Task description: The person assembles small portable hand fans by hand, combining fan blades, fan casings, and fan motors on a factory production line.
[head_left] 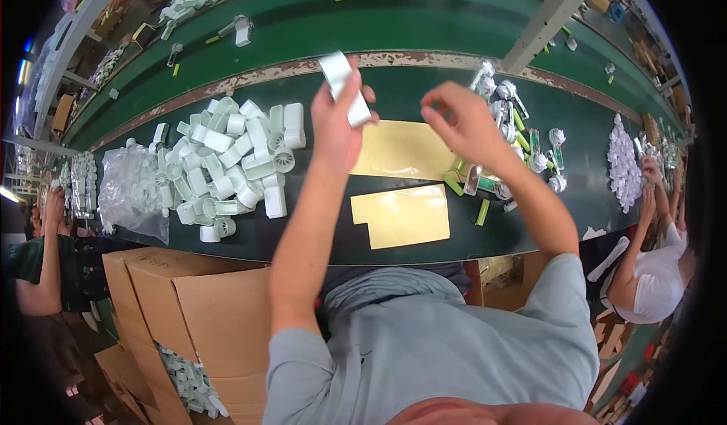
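Observation:
My left hand (338, 118) is closed around a white plastic housing (358, 112), a long piece with a rounded ring-like end, raised above the bench. My right hand (463, 121) hovers over the right edge of a yellow sheet (401, 149); its fingers are bent with a gap at the thumb, and no object shows in it. Beside my left forearm lies a heap of similar pale housings (227, 152). Right of the sheets, partly behind my right forearm, are small motor assemblies (506, 92) with white fan heads and green cylindrical cells (482, 212).
Another yellow sheet (401, 217) lies nearer the bench edge. A clear plastic bag (135, 183) of parts sits far left, and white pieces (622, 164) are piled far right. Cardboard boxes (219, 311) stand below. Beyond a worn ledge runs a green conveyor (303, 31). People work at both sides.

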`<act>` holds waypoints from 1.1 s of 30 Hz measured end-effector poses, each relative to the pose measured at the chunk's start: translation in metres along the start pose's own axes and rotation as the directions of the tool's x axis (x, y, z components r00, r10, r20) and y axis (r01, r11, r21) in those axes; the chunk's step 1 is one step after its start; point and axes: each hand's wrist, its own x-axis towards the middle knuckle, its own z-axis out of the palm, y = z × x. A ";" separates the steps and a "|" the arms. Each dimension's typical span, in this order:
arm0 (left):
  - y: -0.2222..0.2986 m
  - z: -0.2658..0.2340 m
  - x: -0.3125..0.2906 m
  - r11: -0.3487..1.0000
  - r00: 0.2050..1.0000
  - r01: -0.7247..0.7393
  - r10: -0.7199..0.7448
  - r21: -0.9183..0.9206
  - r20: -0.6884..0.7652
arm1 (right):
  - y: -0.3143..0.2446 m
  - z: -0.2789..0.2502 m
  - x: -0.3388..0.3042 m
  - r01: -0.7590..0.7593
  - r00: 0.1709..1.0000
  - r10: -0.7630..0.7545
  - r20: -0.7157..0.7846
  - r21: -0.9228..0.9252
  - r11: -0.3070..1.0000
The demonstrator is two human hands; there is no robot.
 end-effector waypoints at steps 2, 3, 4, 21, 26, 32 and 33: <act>-0.011 -0.003 -0.028 0.998 0.996 -0.050 0.053 0.041 -0.077 | 0.025 0.003 0.033 -0.006 0.999 0.009 0.036 -0.084 0.996; -0.018 -0.013 -0.040 0.991 0.990 -0.096 0.104 0.088 -0.095 | 0.036 0.008 0.050 0.010 0.999 -0.004 0.052 -0.123 0.992; -0.026 -0.028 -0.052 0.980 0.981 -0.138 0.155 0.141 -0.121 | 0.036 0.016 0.070 -0.011 0.995 0.022 0.094 -0.120 0.993; -0.035 -0.071 -0.106 0.922 0.982 0.173 -0.134 0.347 -0.132 | 0.177 0.192 0.395 0.116 0.993 -0.066 0.095 -0.850 0.514; -0.033 -0.072 -0.103 0.925 0.979 0.198 -0.168 0.324 -0.120 | 0.249 0.131 0.403 0.167 0.984 -0.040 0.172 -0.837 0.520; -0.038 -0.070 -0.108 0.939 0.978 0.166 -0.119 0.302 -0.169 | 0.208 0.132 0.353 0.095 0.976 0.075 0.205 -0.707 0.700; -0.040 -0.072 -0.107 0.947 0.979 0.172 -0.134 0.269 -0.155 | 0.205 0.126 0.337 0.149 0.981 -0.035 0.191 -0.628 0.764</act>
